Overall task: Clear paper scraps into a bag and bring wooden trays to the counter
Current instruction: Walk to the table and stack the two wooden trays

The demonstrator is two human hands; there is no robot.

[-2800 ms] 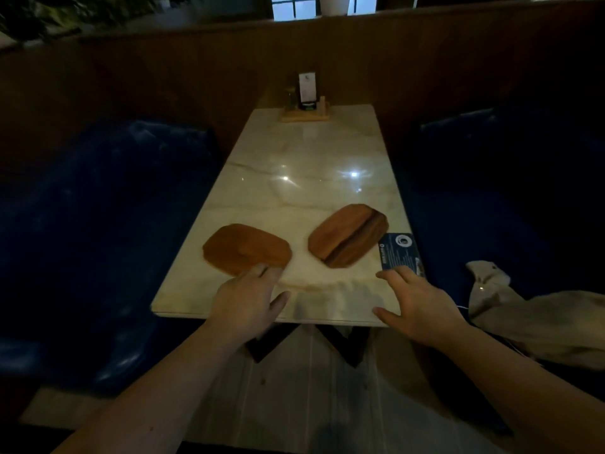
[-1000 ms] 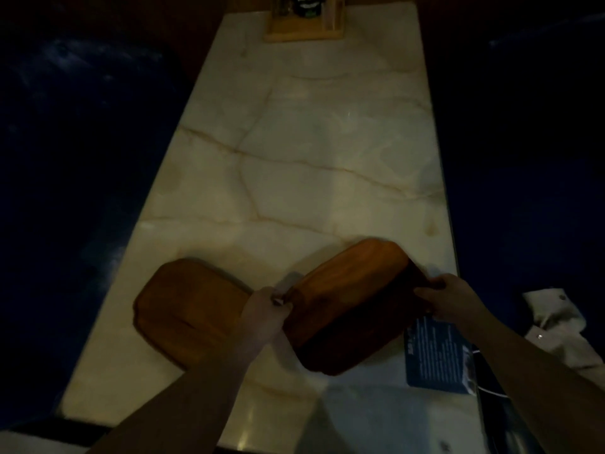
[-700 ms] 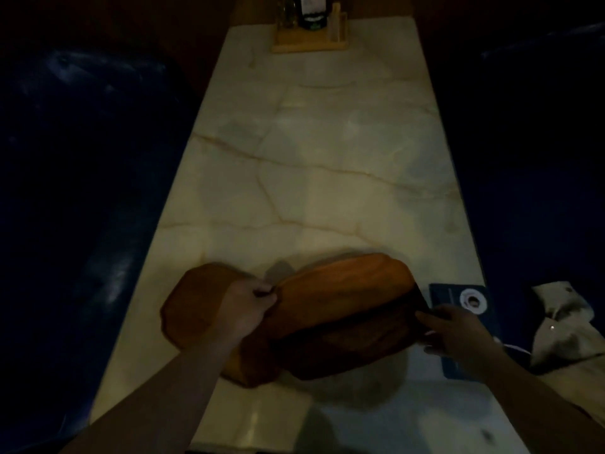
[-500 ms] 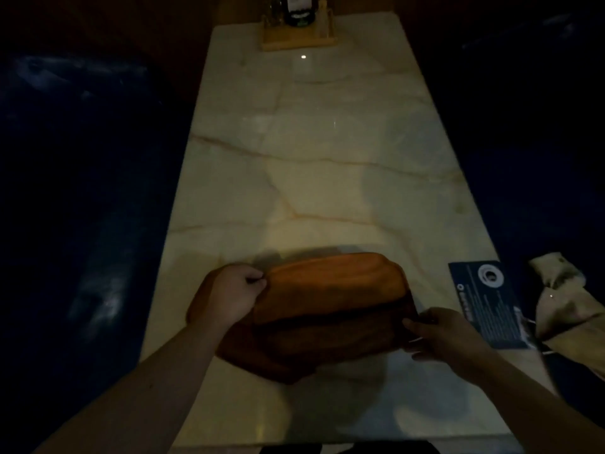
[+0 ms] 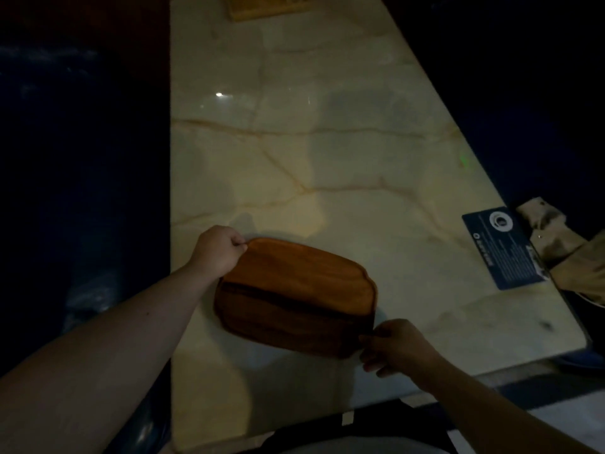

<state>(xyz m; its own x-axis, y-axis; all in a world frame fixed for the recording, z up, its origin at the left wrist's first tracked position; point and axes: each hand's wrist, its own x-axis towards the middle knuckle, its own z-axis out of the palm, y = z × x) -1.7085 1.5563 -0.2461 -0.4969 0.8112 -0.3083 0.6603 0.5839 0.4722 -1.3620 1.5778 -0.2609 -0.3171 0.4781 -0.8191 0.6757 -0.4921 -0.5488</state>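
The wooden trays (image 5: 294,296) lie stacked near the front edge of the counter (image 5: 327,142), long axis running left to right between the hands. The left hand (image 5: 217,249) is closed on the far-left corner, the right hand (image 5: 397,344) pinches the near-right corner, so a level two-handed lift looks ready.

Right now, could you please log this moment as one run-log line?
left hand: grips tray far-left corner | right hand: grips near-right corner | wooden tray: on marble table | blue card: untouched

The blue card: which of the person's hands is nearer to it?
Right. The right hand is below-left of the blue card; the left hand grips the trays' far-left corner.
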